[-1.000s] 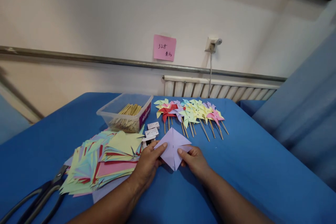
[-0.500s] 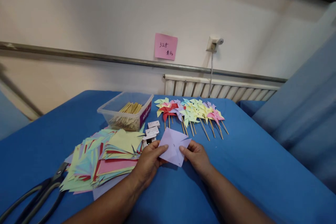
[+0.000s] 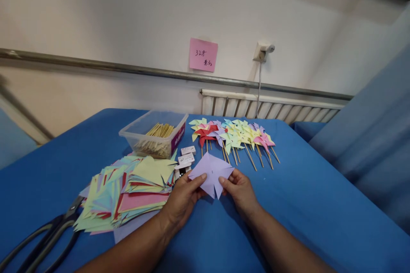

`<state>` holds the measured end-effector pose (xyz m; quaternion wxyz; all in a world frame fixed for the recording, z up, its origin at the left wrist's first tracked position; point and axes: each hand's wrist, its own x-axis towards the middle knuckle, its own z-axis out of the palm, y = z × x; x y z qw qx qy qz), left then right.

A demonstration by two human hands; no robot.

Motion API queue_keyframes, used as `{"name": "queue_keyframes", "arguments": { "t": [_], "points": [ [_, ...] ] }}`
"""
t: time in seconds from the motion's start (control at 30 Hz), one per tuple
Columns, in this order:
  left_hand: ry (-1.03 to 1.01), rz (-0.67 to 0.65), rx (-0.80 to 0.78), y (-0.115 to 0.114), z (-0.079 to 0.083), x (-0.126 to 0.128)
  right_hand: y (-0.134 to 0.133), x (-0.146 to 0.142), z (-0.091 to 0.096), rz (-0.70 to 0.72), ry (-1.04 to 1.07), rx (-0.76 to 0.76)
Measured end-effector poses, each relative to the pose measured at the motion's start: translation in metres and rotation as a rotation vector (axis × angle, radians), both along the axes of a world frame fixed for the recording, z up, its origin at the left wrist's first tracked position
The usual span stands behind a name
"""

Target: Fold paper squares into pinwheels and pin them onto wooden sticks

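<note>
A light purple square of paper [image 3: 211, 168] is held up over the table between both hands, with slits running in from its corners and a small mark at its centre. My left hand [image 3: 184, 194] pinches its left side, thumb on top and fingers underneath. On the right edge, my right hand [image 3: 238, 190] grips it the same way. Just left of my left hand lies a heap of coloured cut paper squares [image 3: 128, 192]. Small white boxes [image 3: 185, 160] stand behind that hand, one of them open with something dark inside.
Finished paper pinwheels on sticks [image 3: 233, 136] lie at the back. A clear plastic tub [image 3: 128, 134] holds thin wooden sticks [image 3: 160, 131]. Scissors [image 3: 60, 230] rest at the front left of the blue-covered table [image 3: 307, 204]. A radiator [image 3: 272, 106] is behind, a blue curtain [image 3: 371, 136] at right.
The purple paper has opened out at its slits; the lower slit now gapes wide and the left corner spreads over my left hand. Both hands keep nearly the same place.
</note>
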<state>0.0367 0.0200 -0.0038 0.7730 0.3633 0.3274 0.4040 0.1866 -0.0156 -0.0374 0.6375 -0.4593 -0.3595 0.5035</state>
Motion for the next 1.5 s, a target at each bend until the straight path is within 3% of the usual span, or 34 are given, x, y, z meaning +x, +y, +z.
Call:
{"name": "queue_keyframes", "arguments": {
  "t": [0.17, 0.27, 0.4, 0.5, 0.6, 0.8, 1.13, 1.5],
  "points": [
    [0.037, 0.148, 0.017, 0.004, -0.001, 0.001, -0.004, -0.008, -0.001, 0.048, -0.055, 0.005],
    [0.029, 0.236, 0.000, 0.007, 0.000, 0.001, -0.008, -0.007, 0.002, -0.071, -0.153, 0.086],
    [0.028, 0.265, -0.074, 0.008, -0.001, 0.000, -0.016, 0.000, 0.012, -0.202, -0.614, 0.284],
    [0.005, 0.213, -0.097, 0.007, -0.003, -0.001, -0.021, 0.001, 0.019, -0.153, -0.934, 0.403],
    [-0.019, 0.142, -0.086, 0.007, -0.005, -0.002, -0.023, -0.002, 0.020, -0.071, -1.068, 0.415],
    [0.016, 0.067, -0.044, 0.005, -0.005, -0.001, -0.019, -0.001, 0.018, -0.078, -0.968, 0.422],
    [0.105, 0.028, 0.042, 0.001, -0.001, 0.002, -0.016, 0.002, 0.017, -0.055, -0.654, 0.246],
    [0.128, -0.023, 0.042, -0.001, 0.000, 0.003, -0.013, -0.001, 0.011, -0.111, -0.598, 0.155]
  ]
}}
